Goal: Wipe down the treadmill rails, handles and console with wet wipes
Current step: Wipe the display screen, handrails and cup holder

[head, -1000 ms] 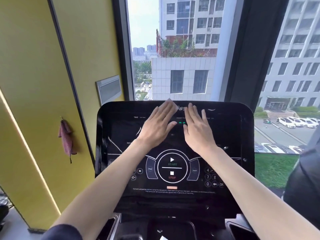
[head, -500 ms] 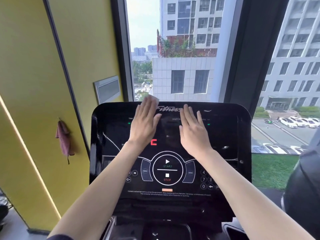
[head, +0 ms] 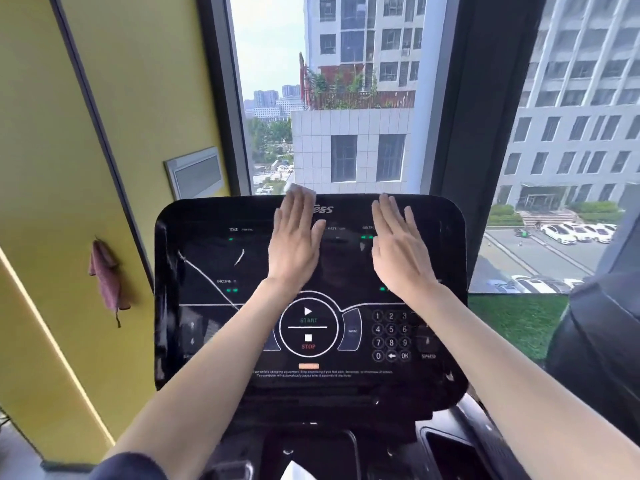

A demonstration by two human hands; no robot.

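The black treadmill console (head: 214,341) fills the middle of the view, with START and STOP buttons and a number keypad on its lower half. My left hand (head: 294,244) lies flat on the console's upper middle, pressing a white wet wipe (head: 300,192) whose edge sticks out past my fingertips at the top rim. My right hand (head: 398,247) lies flat on the upper right of the screen, fingers together. No wipe shows under it. Wet streaks cross the left part of the screen.
A reddish cloth (head: 105,275) hangs on the yellow wall at left. Large windows stand right behind the console. A dark padded shape (head: 602,341) rises at the right. Below the console are a tray pocket (head: 450,452) and something white (head: 298,472).
Both hands slid apart across the screen. The left moved up and left to the top rim with the wipe, and the right moved to the right.
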